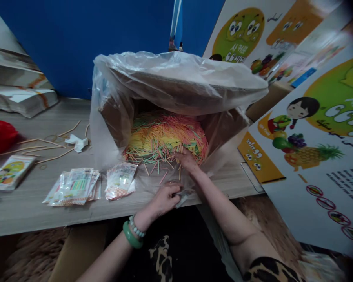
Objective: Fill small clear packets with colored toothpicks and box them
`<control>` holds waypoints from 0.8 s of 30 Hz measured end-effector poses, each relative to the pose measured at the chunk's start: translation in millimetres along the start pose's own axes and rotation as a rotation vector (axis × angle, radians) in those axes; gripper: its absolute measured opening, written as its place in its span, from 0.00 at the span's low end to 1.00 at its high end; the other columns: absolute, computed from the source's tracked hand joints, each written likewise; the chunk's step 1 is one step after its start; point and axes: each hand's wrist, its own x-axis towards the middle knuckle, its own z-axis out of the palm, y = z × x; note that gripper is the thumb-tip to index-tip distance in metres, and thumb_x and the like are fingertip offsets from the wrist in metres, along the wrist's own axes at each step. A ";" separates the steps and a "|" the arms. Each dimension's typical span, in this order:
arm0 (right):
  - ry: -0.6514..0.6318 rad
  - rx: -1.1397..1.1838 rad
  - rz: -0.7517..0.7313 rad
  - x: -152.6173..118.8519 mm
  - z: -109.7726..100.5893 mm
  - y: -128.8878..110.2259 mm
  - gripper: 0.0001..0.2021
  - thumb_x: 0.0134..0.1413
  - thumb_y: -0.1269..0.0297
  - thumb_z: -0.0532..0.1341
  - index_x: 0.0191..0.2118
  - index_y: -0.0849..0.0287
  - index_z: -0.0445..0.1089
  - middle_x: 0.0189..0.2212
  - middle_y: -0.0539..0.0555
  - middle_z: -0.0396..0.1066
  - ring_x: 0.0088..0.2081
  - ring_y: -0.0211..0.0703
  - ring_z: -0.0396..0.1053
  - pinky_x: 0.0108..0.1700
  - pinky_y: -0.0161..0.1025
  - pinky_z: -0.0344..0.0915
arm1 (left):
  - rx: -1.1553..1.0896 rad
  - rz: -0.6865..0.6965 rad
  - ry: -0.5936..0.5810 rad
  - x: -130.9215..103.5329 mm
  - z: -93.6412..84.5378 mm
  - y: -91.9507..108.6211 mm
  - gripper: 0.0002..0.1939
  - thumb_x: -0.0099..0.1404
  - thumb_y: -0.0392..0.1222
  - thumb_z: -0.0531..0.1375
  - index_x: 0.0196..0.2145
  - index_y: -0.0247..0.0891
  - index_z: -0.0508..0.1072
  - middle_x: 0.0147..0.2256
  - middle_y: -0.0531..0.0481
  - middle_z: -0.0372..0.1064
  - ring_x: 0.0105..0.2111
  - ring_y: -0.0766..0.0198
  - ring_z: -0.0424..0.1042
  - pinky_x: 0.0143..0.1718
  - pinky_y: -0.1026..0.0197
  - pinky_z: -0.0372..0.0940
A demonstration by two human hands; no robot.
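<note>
A cardboard box lined with a clear plastic bag (108, 66) lies open toward me, full of thin coloured sticks (164, 133) in pink, yellow, orange and green. My right hand (187, 159) reaches in at the box's front edge, its fingers closed on a few sticks. Just in front, near the table edge, my left hand (167, 197) has its fingers curled round a small clear packet (181, 200), mostly hidden. Left of the box lie two piles of small printed packets (76, 186), (122, 180).
Brown strands (51, 156) and a crumpled white scrap (77, 142) lie on the table (14, 213). At the left are a card stack (11, 172), a red bag (0, 137) and stacked flat cartons (23, 100). Large printed boxes (312, 156) stand at the right.
</note>
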 end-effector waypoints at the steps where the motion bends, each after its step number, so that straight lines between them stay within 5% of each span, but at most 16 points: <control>1: 0.037 0.000 -0.008 -3.8 2.8 0.0 0.05 0.53 0.60 0.53 0.33 0.55 0.63 0.30 0.51 0.69 0.36 0.44 0.67 0.44 0.41 0.65 | -0.042 -0.058 0.045 -4.6 -4.5 3.4 0.07 0.57 0.33 0.57 0.22 0.39 0.70 0.39 0.46 0.77 0.40 0.58 0.73 0.44 0.57 0.65; 5: 0.108 -0.065 -0.056 -22.9 21.0 -0.8 0.04 0.56 0.60 0.52 0.33 0.53 0.60 0.31 0.50 0.66 0.36 0.43 0.65 0.43 0.40 0.63 | -0.224 -0.294 0.334 -13.4 -27.7 15.2 0.08 0.53 0.38 0.61 0.19 0.38 0.68 0.37 0.48 0.76 0.38 0.59 0.70 0.41 0.59 0.64; 8: 0.001 -0.063 -0.055 -37.5 37.0 -3.2 0.06 0.58 0.58 0.55 0.35 0.54 0.62 0.30 0.49 0.66 0.33 0.42 0.64 0.37 0.38 0.62 | -0.511 -0.405 0.471 -10.3 -43.7 22.4 0.08 0.49 0.42 0.66 0.27 0.37 0.75 0.32 0.50 0.74 0.32 0.61 0.69 0.35 0.60 0.64; 10: -0.101 -0.126 -0.095 -45.7 45.5 -5.6 0.06 0.56 0.60 0.58 0.36 0.55 0.64 0.31 0.49 0.68 0.33 0.41 0.65 0.36 0.37 0.61 | -0.652 -0.429 0.497 -8.3 -50.5 26.9 0.14 0.47 0.42 0.67 0.32 0.36 0.77 0.29 0.52 0.73 0.28 0.64 0.67 0.32 0.62 0.63; 17: -0.207 -0.538 -0.377 -65.4 68.8 -2.5 0.06 0.58 0.64 0.60 0.38 0.60 0.68 0.37 0.57 0.71 0.42 0.47 0.66 0.46 0.43 0.62 | -0.842 -0.502 0.506 -19.4 -57.1 32.7 0.12 0.45 0.34 0.68 0.19 0.36 0.66 0.20 0.58 0.62 0.21 0.72 0.60 0.23 0.69 0.56; 24: -0.307 -0.613 -0.542 -69.5 76.7 -4.2 0.17 0.63 0.72 0.51 0.56 0.65 0.62 0.51 0.63 0.69 0.52 0.49 0.64 0.55 0.46 0.61 | -0.967 -0.512 0.499 -20.5 -56.5 26.2 0.12 0.45 0.31 0.67 0.31 0.37 0.74 0.28 0.55 0.70 0.26 0.69 0.67 0.27 0.67 0.61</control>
